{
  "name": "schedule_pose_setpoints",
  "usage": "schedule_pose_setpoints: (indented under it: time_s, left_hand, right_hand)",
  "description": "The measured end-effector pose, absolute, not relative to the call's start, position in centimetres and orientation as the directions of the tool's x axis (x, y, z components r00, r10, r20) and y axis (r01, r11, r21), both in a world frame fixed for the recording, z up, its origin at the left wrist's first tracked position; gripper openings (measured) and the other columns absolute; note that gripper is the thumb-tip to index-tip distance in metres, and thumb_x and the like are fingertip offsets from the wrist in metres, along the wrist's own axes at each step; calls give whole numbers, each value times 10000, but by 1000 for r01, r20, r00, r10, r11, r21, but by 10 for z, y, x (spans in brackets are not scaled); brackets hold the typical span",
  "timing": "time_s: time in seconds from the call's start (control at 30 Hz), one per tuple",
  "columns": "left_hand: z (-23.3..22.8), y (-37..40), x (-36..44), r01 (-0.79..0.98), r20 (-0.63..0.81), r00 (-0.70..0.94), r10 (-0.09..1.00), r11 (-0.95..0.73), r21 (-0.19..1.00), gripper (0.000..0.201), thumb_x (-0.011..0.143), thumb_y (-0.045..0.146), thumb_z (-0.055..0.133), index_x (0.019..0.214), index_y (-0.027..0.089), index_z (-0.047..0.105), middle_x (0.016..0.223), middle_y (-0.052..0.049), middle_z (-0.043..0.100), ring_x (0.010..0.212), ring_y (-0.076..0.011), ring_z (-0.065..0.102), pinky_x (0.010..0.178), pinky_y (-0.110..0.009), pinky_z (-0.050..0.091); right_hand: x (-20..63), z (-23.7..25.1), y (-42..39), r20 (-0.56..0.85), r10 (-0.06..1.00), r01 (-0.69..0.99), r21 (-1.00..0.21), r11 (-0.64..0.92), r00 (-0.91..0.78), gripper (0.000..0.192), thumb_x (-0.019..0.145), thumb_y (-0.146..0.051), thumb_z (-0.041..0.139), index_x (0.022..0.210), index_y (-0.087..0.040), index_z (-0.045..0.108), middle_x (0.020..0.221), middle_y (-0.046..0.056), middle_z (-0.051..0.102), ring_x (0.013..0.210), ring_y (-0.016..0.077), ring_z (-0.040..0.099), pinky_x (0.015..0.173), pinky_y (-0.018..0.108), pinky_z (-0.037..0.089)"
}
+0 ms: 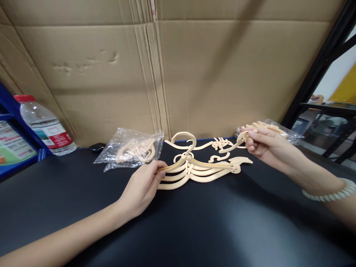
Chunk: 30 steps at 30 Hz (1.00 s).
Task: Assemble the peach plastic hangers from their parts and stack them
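Observation:
My left hand (pixel 144 187) pinches the left end of a cream plastic hanger (pixel 211 165), its hook curving up at the middle. Beneath it, several similar cream hangers (pixel 204 179) lie overlapping on the black table (pixel 194 230). Off to the right, my right hand (pixel 264 144) is closed on a curved cream hanger piece (pixel 233 147), held above the table by its right end. Fingers partly hide that piece. Between the hands, a loose S-shaped hook (pixel 219 158) rests on the table, with a small pile of hooks (pixel 221 143) behind it.
Clear plastic bags of cream parts lie at left (pixel 130 148) and behind my right hand (pixel 289 136). A water bottle (pixel 46 126) leans by the blue rack (pixel 8 100). Cardboard (pixel 111 74) walls the back; a black metal frame (pixel 314 74) stands right.

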<state>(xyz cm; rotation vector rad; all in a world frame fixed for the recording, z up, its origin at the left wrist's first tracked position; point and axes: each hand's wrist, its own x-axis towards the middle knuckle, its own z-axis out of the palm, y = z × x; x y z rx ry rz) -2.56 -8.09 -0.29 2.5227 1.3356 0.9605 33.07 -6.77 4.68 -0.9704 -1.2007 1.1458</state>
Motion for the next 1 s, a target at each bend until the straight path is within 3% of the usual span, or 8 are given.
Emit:
schedule_pose_setpoints:
  time_s: [0.07,0.17,0.37,0.53,0.67,0.77,1.0]
  left_hand:
    - [-3,-81,-25,695,477,404,781,-601,394,146,971,286,381,1013,217,504,891,-39,637,789,-200,644,707,-338,500]
    - [-2,-82,-25,693,477,401,783,-599,402,150,970,282,377,1012,215,505,894,-40,638,789,-199,647,710,-338,502]
    - [-2,-83,-26,703,468,396,790,-589,399,156,971,286,377,1005,213,511,880,-39,641,784,-199,638,708,-336,495]
    - [-1,-83,-25,699,462,393,795,-585,411,159,974,293,372,1014,215,505,899,-44,637,795,-200,638,714,-339,498]
    - [-2,-83,-25,700,457,394,797,-583,412,155,976,298,373,1012,218,500,899,-46,634,801,-202,636,724,-347,498]
    - [-2,-82,-26,698,451,397,800,-582,418,153,976,297,371,1016,220,498,907,-47,631,801,-202,632,724,-350,499]
    - [-3,-82,-25,699,452,398,798,-583,414,144,970,279,375,1010,217,499,894,-41,624,789,-202,619,708,-341,489]
  right_hand:
    - [330,46,-67,170,985,-140,-977,163,-37,224,804,-414,658,887,-208,689,797,46,628,705,148,569,529,234,431]
    - [329,41,-65,133,987,-113,-986,123,-86,293,834,-488,610,821,-211,703,792,62,653,771,182,612,547,254,452]
    - [324,34,-64,104,976,-139,-987,78,-193,308,795,-496,672,863,-203,741,821,63,677,813,176,626,718,293,528]
    - [319,31,-65,57,992,-150,-988,40,-113,269,652,-374,831,818,-203,707,805,25,665,781,143,616,765,288,524]
    - [319,26,-64,47,996,-180,-983,33,-70,330,579,-256,882,745,-215,600,750,-12,620,738,133,592,723,276,519]
    - [320,23,-61,28,994,-201,-980,6,-108,353,585,-261,879,806,-217,607,762,-9,606,732,132,572,678,260,504]
    - [315,24,-63,17,984,-155,-988,-10,-175,243,653,-303,811,703,-192,601,673,-11,575,580,97,455,495,237,346]
